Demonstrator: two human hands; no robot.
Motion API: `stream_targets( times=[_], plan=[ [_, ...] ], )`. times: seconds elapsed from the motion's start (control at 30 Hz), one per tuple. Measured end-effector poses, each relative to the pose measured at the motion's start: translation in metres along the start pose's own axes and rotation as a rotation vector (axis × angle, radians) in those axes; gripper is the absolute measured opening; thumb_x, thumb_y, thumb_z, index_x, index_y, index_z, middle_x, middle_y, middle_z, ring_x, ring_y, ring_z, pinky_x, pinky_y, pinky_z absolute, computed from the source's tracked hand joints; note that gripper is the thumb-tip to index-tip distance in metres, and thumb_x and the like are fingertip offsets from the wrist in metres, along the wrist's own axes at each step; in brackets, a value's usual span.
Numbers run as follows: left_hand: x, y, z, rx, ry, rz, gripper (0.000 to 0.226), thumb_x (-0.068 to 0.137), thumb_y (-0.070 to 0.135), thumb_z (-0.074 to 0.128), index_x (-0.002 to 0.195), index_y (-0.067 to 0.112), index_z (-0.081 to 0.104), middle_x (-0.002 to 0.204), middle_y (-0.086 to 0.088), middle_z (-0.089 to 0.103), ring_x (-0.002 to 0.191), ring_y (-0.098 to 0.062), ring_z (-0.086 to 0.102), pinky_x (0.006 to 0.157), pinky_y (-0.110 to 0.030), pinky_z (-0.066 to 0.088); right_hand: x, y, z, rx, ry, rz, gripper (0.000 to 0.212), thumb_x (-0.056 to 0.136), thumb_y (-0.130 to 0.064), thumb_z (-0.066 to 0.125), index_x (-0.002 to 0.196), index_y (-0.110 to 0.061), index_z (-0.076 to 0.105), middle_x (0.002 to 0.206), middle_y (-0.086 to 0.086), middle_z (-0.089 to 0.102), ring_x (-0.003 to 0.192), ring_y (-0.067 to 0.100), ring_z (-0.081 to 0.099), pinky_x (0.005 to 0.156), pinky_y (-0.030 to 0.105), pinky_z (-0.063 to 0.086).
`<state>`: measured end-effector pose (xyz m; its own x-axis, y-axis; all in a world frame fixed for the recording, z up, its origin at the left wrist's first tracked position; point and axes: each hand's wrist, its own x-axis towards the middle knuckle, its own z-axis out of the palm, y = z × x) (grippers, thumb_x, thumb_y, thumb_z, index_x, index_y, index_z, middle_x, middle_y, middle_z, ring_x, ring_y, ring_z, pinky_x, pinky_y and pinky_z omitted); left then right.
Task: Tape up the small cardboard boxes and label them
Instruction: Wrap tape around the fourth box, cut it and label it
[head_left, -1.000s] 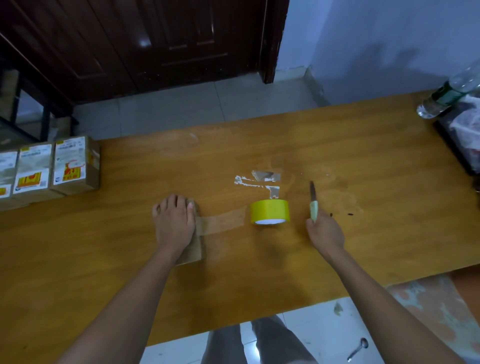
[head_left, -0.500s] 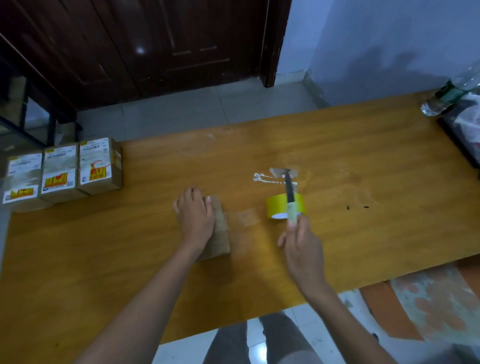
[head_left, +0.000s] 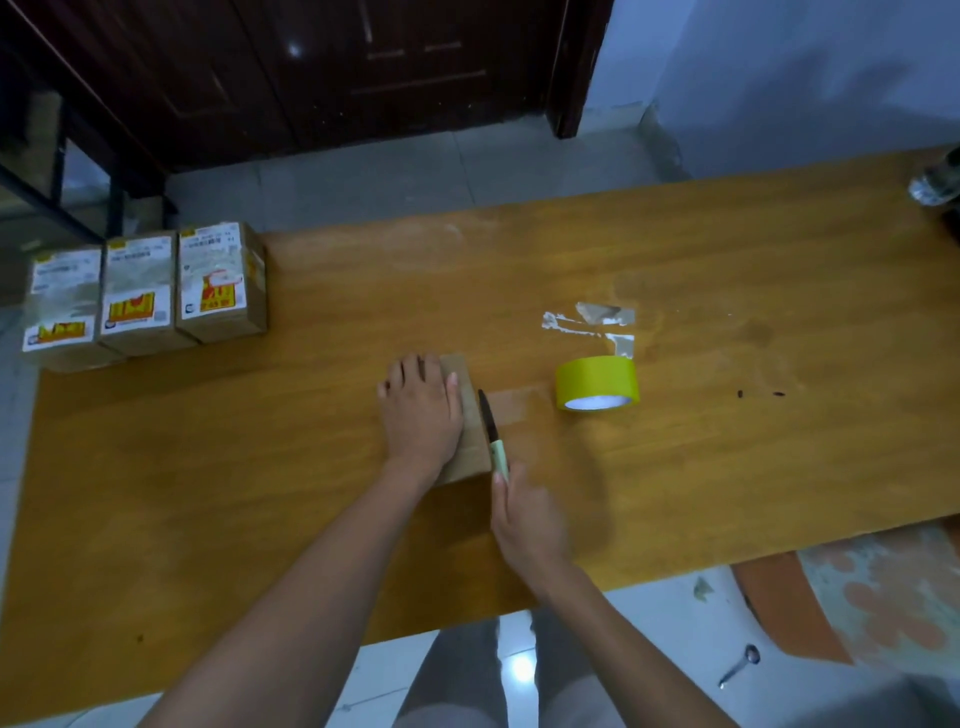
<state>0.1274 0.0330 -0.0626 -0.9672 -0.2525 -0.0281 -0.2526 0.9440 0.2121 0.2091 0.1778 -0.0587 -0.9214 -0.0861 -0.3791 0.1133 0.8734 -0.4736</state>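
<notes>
1. Small cardboard box (head_left: 470, 431) sits mid-table, toward the near edge; left hand (head_left: 422, 410) lies flat on top, fingers straight, pressing it down.
2. Right hand (head_left: 524, 519) grips a knife (head_left: 493, 434) by its pale green handle; the blade lies along the box's right edge, where a strip of clear tape (head_left: 511, 405) runs off toward the yellow tape roll (head_left: 597, 383).
3. Box looks light, stiff-walled, likely to slide on the smooth wooden table (head_left: 727, 467); best pinned from above.
4. Tape is thin and sticky, so keep it taut for the cut.
5. Three labelled boxes (head_left: 145, 291) stand at the far left corner.
</notes>
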Motion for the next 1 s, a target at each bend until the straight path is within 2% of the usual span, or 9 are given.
stream_targets(
  times=[0.13, 0.3, 0.4, 0.53, 0.77, 0.9, 1.0],
  plan=[
    [0.0, 0.003, -0.003, 0.025, -0.022, -0.015, 0.044, 0.1, 0.037, 0.03, 0.122, 0.007, 0.054, 0.119, -0.014, 0.055, 0.109, -0.031, 0.049, 0.087, -0.043, 0.04, -0.001, 0.007, 0.004, 0.002, -0.055, -0.006, 0.032, 0.103, -0.038, 0.026, 0.117, -0.016, 0.045, 0.074, 0.006, 0.066, 0.062, 0.021, 0.064, 0.055, 0.038, 0.052],
    [0.001, 0.002, -0.003, 0.029, -0.037, 0.009, 0.043, 0.1, 0.037, 0.031, 0.123, 0.007, 0.053, 0.12, -0.014, 0.054, 0.109, -0.031, 0.049, 0.087, -0.043, 0.039, 0.004, 0.008, 0.004, -0.001, -0.058, -0.018, 0.031, 0.103, -0.037, 0.027, 0.116, -0.016, 0.046, 0.07, 0.002, 0.063, 0.057, 0.015, 0.061, 0.05, 0.032, 0.05],
    [0.0, -0.007, -0.003, 0.035, -0.018, 0.08, 0.042, 0.1, 0.036, 0.032, 0.123, 0.008, 0.053, 0.117, -0.014, 0.055, 0.107, -0.032, 0.05, 0.085, -0.043, 0.038, 0.009, 0.008, 0.0, -0.015, -0.021, -0.02, 0.032, 0.103, -0.036, 0.028, 0.12, -0.015, 0.045, 0.073, 0.004, 0.065, 0.062, 0.019, 0.063, 0.051, 0.031, 0.047],
    [0.001, -0.011, -0.002, 0.054, -0.003, 0.106, 0.041, 0.099, 0.036, 0.032, 0.122, 0.009, 0.053, 0.115, -0.014, 0.055, 0.105, -0.03, 0.05, 0.083, -0.042, 0.036, 0.008, 0.006, -0.001, 0.002, -0.031, -0.036, 0.032, 0.103, -0.036, 0.028, 0.119, -0.015, 0.045, 0.076, 0.006, 0.066, 0.063, 0.02, 0.064, 0.055, 0.036, 0.053],
    [-0.001, -0.007, -0.005, 0.071, -0.012, 0.072, 0.044, 0.098, 0.038, 0.024, 0.12, 0.011, 0.052, 0.115, -0.012, 0.054, 0.104, -0.029, 0.05, 0.082, -0.042, 0.035, -0.001, 0.002, 0.011, -0.043, -0.041, -0.022, 0.029, 0.104, -0.036, 0.026, 0.114, -0.015, 0.044, 0.067, 0.0, 0.061, 0.054, 0.015, 0.06, 0.048, 0.03, 0.051],
    [-0.002, -0.006, -0.005, 0.062, -0.013, 0.065, 0.041, 0.1, 0.036, 0.028, 0.123, 0.01, 0.051, 0.119, -0.013, 0.053, 0.107, -0.03, 0.049, 0.084, -0.043, 0.036, 0.004, -0.002, 0.008, -0.14, -0.025, -0.026, 0.029, 0.104, -0.036, 0.025, 0.117, -0.017, 0.042, 0.069, 0.002, 0.065, 0.055, 0.015, 0.062, 0.048, 0.03, 0.052],
    [-0.002, -0.006, -0.005, 0.065, -0.013, 0.054, 0.042, 0.1, 0.036, 0.03, 0.124, 0.009, 0.05, 0.12, -0.013, 0.054, 0.109, -0.03, 0.049, 0.085, -0.043, 0.035, 0.008, -0.004, 0.008, -0.198, -0.015, -0.033, 0.028, 0.104, -0.036, 0.025, 0.117, -0.018, 0.042, 0.063, -0.004, 0.059, 0.049, 0.011, 0.057, 0.042, 0.025, 0.044]
  ],
)
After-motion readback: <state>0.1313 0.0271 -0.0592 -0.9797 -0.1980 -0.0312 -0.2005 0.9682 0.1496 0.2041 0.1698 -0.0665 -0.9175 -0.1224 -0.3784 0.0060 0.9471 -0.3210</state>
